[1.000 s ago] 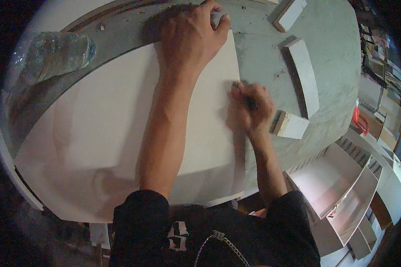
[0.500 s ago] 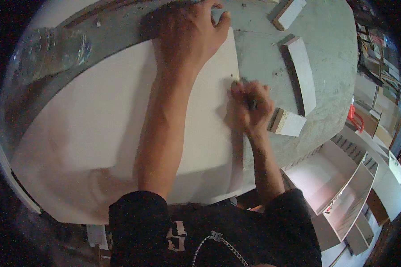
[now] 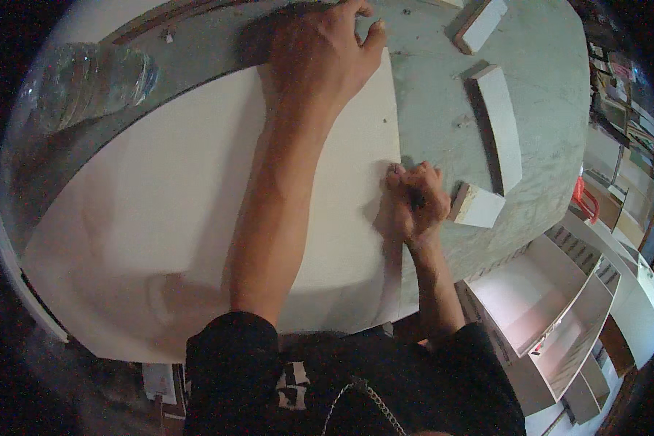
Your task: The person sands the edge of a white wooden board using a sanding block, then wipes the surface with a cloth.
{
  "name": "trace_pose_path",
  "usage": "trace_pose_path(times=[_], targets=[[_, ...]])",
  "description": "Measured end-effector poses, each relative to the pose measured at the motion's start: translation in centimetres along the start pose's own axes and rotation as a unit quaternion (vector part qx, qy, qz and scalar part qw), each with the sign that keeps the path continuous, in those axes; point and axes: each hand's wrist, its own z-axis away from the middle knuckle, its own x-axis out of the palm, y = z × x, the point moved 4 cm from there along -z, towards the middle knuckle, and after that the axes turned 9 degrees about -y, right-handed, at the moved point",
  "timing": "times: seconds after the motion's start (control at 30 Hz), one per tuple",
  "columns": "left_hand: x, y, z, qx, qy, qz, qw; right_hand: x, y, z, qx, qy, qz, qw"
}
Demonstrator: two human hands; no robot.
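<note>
While left hand [image 3: 325, 54] lies at far end of pale, flat, curve-sided panel [image 3: 174, 174], grip indeterminable, right hand [image 3: 423, 203] is curled closed at its right edge, contents unclear.

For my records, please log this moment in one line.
left hand: panel, far edge | right hand: curled at panel's right edge, contents unclear | small block: beside right hand | bottle: upper left

Grey-green table [image 3: 552, 123], surface scuffed. Open pale boxes [image 3: 519, 294] beyond its right edge. Jumbled boards [image 3: 604, 154] farther ahead. Light dim.
</note>
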Motion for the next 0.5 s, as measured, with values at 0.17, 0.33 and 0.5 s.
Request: trace_pose_path(times=[0.17, 0.33, 0.5], targets=[[0.8, -0.2, 0.2, 0.026, 0.048, -0.015, 0.998, 0.2, 1.8, -2.4, 0.017, 0.027, -0.039, 0.999], [1.1, -0.7, -0.3, 0.053, 0.083, -0.043, 0.994, 0.3, 0.3, 2.6, 0.048, 0.015, -0.018, 0.999], [1.5, 0.4, -1.1, 0.025, 0.072, -0.075, 0.994, -3.1, 2.7, -6.3, 0.096, 0.107, -0.146, 0.979]])
